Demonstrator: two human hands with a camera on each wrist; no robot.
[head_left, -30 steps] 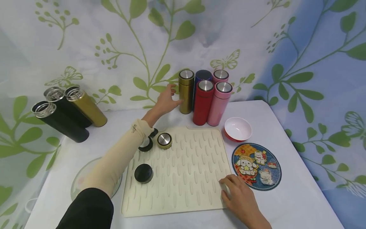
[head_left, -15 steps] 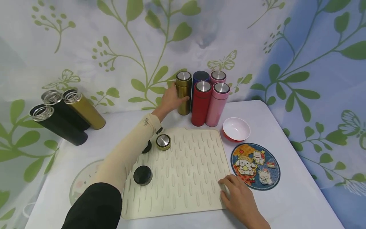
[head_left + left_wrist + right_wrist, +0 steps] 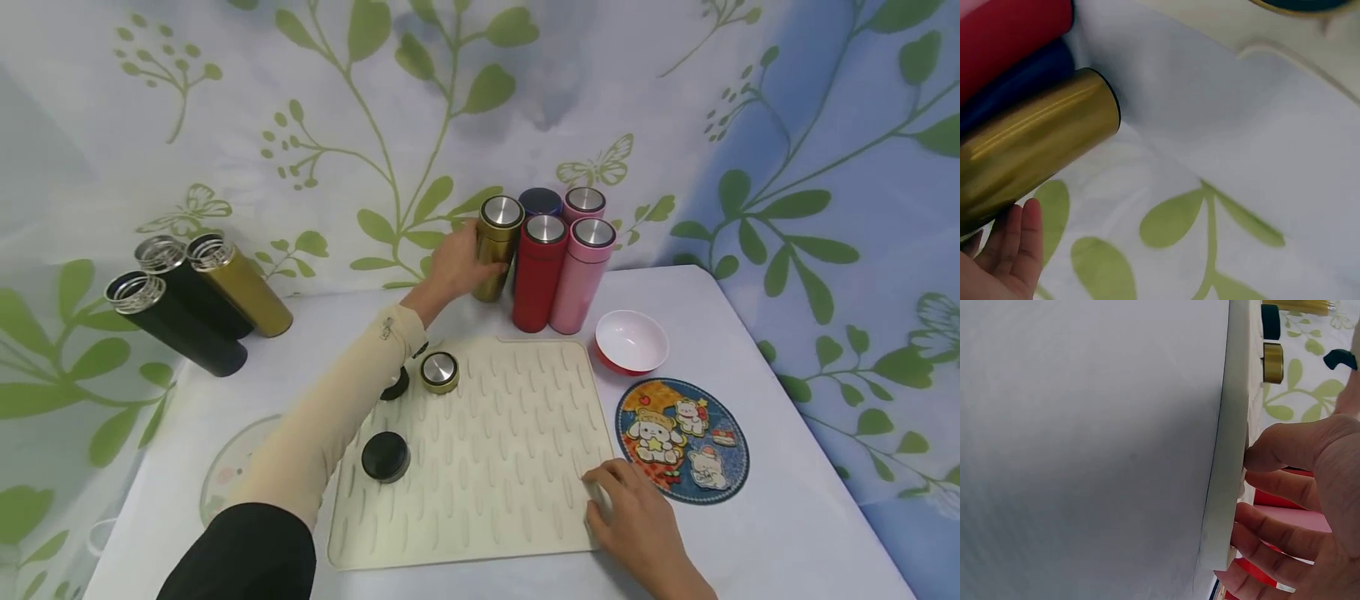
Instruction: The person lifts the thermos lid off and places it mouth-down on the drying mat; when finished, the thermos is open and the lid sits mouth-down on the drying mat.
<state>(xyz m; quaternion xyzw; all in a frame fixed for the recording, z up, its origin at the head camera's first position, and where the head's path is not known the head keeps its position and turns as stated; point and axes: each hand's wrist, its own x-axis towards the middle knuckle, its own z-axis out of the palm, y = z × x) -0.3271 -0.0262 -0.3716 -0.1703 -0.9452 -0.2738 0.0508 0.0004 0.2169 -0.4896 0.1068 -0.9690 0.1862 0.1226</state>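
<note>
My left hand [image 3: 456, 265] grips a gold thermos [image 3: 491, 260] at the back, thumb across its front and fingers behind it. The thermos has a steel-topped lid and leans slightly right. In the left wrist view, fingertips lie along the side of the gold thermos [image 3: 1054, 140], beside a blue thermos [image 3: 1029, 81]. A red thermos [image 3: 536, 279] and a pink thermos [image 3: 581, 279] stand close by. My right hand [image 3: 633, 521] rests loosely at the right edge of a cream ridged mat [image 3: 495, 467]; the right wrist view shows its fingers bent lightly over the edge.
On the mat lie a gold lid [image 3: 439, 372] and a black lid [image 3: 386, 457], with another black lid [image 3: 395, 384] partly behind my sleeve. Lidless black thermoses [image 3: 187, 329] and a gold one [image 3: 243, 287] stand left. Right are a bowl [image 3: 632, 342] and a cartoon placemat [image 3: 682, 440].
My left hand has reached right to the gold thermos and closed around it. The thermos now tilts slightly to the right. My right hand has stayed at the mat's edge.
</note>
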